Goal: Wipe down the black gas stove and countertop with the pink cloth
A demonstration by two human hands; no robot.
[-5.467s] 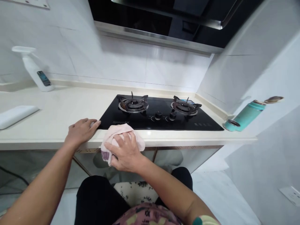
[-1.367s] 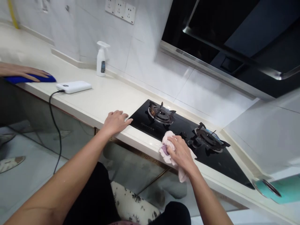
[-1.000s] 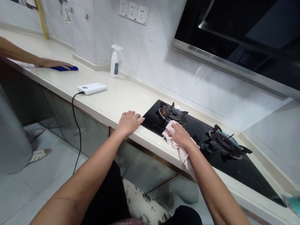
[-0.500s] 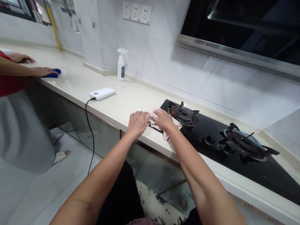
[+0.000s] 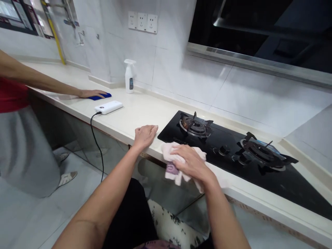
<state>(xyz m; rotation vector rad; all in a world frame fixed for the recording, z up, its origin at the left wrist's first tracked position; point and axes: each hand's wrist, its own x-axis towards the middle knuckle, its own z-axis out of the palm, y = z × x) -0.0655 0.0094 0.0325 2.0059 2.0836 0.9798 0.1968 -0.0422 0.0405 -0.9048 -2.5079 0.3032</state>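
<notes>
My right hand (image 5: pixel 190 163) presses a crumpled pink cloth (image 5: pixel 173 167) onto the front edge of the cream countertop (image 5: pixel 135 114), fingers curled over it. Part of the cloth hangs over the counter's edge. My left hand (image 5: pixel 144 135) lies flat on the counter, fingers together and stretched, just left of the black glass gas hob (image 5: pixel 233 160). The hob has two burners (image 5: pixel 195 125) and two knobs (image 5: pixel 224 150).
A white spray bottle (image 5: pixel 129 76) stands by the tiled wall. A white power bank (image 5: pixel 108 107) with a black cable lies on the counter. Farther left, another person's hand (image 5: pixel 90 93) rests on a blue cloth (image 5: pixel 100 97). A range hood hangs above the hob.
My right hand has slid the pink cloth from the hob's left corner back to the counter's front edge. The other person's hand and blue cloth have moved closer to the power bank.
</notes>
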